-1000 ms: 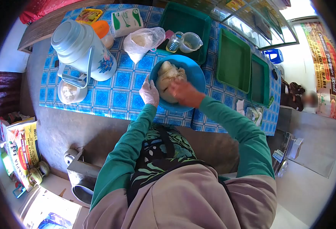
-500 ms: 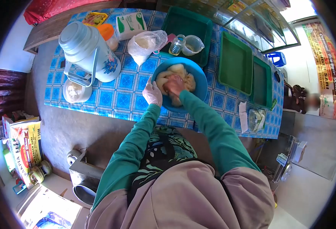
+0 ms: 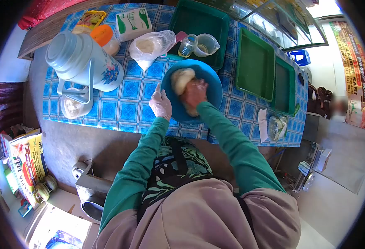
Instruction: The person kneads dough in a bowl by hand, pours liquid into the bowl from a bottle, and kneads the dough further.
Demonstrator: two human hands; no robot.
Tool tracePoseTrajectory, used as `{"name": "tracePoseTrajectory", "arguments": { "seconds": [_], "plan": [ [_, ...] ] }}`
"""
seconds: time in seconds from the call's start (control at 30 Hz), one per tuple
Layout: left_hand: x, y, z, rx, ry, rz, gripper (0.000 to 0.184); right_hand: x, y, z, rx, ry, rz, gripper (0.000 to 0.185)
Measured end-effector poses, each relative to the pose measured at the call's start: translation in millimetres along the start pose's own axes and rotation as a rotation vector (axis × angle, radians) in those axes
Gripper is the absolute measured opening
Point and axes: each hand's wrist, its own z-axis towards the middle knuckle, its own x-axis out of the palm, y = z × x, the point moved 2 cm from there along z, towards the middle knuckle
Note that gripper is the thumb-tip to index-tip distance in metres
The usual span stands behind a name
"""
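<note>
A round blue bowl (image 3: 212, 76) stands near the table's front edge with pale dough (image 3: 183, 79) in it. My left hand (image 3: 161, 104), in a thin whitish glove, grips the bowl's left rim, thumb up. Bare and with its fingers spread, my right hand (image 3: 195, 92) presses on the dough inside the bowl and hides part of it. Behind the bowl are a clear jar (image 3: 187, 46) and a measuring cup (image 3: 206, 45). A plastic bag of white powder (image 3: 148, 46) lies to their left.
A large thermos (image 3: 85, 62) and a tub of white stuff (image 3: 75, 108) stand at the left. An orange-lidded jar (image 3: 103, 37) and a white pack (image 3: 133, 24) are behind. Green trays (image 3: 255, 66) lie at the right, near a glass case (image 3: 290, 25).
My right hand has moved from a blurred, closed pose over the dough to lying spread on its right part. The dough has changed shape. My left hand stays at the rim.
</note>
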Motion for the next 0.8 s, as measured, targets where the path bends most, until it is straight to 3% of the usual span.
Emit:
{"name": "tracePoseTrajectory", "arguments": {
  "seconds": [0.13, 0.23, 0.37, 0.47, 0.53, 0.57, 0.63, 0.67, 0.73, 0.8],
  "plan": [
    [0, -2, -1, -0.029, 0.025, 0.013, 0.032, 10, 27, 16, 0.033, -0.134, -0.08, 0.036],
    [-1, -6, -1, -0.029, 0.012, 0.031, 0.032, 17, 17, 26, 0.04, -0.056, 0.077, 0.041],
    [4, -3, -5, -0.032, -0.114, -0.07, 0.03, 35, 0, 38, 0.164, -0.152, 0.332, 0.043],
    [2, 1, -6, -0.079, -0.145, -0.191, 0.03, 24, -12, 28, 0.111, -0.095, 0.505, 0.04],
    [-5, -3, -6, -0.106, -0.059, -0.149, 0.031, -12, -21, 8, -0.2, 0.123, 0.577, 0.038],
    [-8, -7, -5, -0.112, -0.053, -0.151, 0.031, -34, -27, -11, -0.194, 0.128, 0.573, 0.038],
    [-10, -11, -4, -0.192, 0.035, -0.109, 0.031, -78, -28, -60, -0.567, -0.235, 0.373, 0.029],
    [-8, -10, -4, -0.197, 0.038, -0.112, 0.031, -69, -35, -67, -0.566, -0.229, 0.369, 0.029],
    [-4, -8, -4, -0.171, -0.01, -0.152, 0.031, -27, -48, -71, -0.644, 0.141, -0.079, 0.024],
    [-6, -11, -6, -0.154, 0.02, -0.143, 0.031, 5, -33, -69, -0.533, 0.084, -0.085, 0.021]
  ]
}}
